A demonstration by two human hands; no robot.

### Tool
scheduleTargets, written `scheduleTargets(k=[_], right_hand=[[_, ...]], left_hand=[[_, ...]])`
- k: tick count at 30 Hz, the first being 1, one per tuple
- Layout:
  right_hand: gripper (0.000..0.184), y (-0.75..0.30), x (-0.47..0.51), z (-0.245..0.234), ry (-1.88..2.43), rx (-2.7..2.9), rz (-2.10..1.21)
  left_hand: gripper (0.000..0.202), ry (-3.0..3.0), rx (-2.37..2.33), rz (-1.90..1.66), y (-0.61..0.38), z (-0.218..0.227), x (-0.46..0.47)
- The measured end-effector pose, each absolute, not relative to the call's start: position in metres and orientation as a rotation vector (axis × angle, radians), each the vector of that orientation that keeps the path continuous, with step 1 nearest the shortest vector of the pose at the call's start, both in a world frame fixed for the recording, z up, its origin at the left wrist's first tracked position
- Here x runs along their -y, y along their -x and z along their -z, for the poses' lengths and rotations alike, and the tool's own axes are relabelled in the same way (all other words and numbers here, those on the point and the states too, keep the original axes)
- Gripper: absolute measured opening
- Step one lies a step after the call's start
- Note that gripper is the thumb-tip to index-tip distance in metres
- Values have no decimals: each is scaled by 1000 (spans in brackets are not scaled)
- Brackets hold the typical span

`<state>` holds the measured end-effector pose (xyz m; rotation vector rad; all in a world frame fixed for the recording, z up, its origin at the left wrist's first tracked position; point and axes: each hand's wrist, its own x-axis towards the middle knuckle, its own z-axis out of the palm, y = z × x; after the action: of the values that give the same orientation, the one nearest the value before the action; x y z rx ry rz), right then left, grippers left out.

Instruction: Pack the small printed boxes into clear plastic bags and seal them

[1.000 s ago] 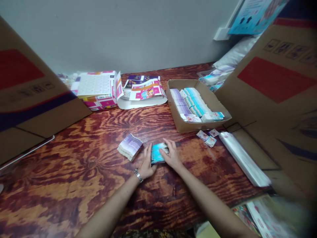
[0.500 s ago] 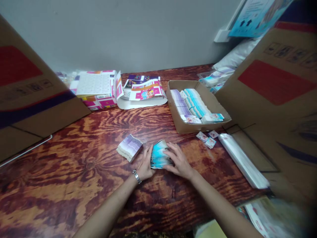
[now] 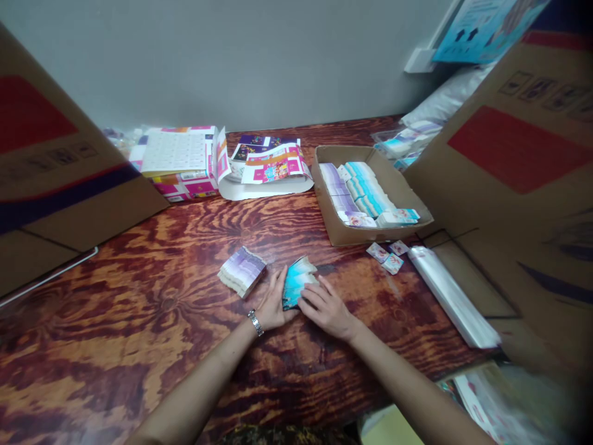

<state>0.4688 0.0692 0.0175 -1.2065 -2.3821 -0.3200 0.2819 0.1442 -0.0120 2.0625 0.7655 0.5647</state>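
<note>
A stack of blue-and-white cards (image 3: 296,281) lies on the wooden table between my two hands. My left hand (image 3: 274,304) is wrapped along the stack's left side and near corner, a metal watch (image 3: 255,322) on its wrist. Against the stack's right side, my right hand (image 3: 328,308) presses with bent fingers. Its fingertips cover part of the cards. Just left of my left hand, a stack of purple-and-white cards (image 3: 243,271) rests on the table, touched by neither hand.
An open cardboard tray (image 3: 370,236) holds rows of purple and blue cards. Loose cards (image 3: 393,264) lie before it, beside clear plastic sleeves (image 3: 454,296). Printed packaging (image 3: 278,170) sits at the back. Large cartons stand left (image 3: 55,185) and right (image 3: 491,210).
My right hand has drawn its fingers closer together and shifted slightly nearer along the blue stack, which looks narrower and more squared. My left hand keeps its hold.
</note>
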Motion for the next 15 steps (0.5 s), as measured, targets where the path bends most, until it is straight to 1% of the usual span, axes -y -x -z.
scheduleTargets(k=[2, 4, 7, 8, 10, 12, 15], right_hand=[[26, -470, -68, -14, 1207, 2361, 270], [34, -472, -68, -10, 1309, 2259, 159], [53, -471, -70, -5, 1582, 1901, -118], [56, -469, -71, -3, 1655, 1750, -213], [55, -460, -73, 2, 1717, 1512, -381], [52, -453, -77, 6, 1690, 1393, -494], [50, -456, -89, 7, 1642, 1313, -533]], left_hand=[[100, -2063, -760, -577, -282, 11, -144], [95, -2071, -760, -583, -283, 10, -143], [93, -2081, -775, -601, -286, 9, -141], [94, -2079, -785, -610, -287, 9, -140], [96, -2067, -806, -637, -291, 12, -138], [96, -2057, -812, -665, -294, 15, -137], [91, -2056, -787, -703, -296, 17, -139]])
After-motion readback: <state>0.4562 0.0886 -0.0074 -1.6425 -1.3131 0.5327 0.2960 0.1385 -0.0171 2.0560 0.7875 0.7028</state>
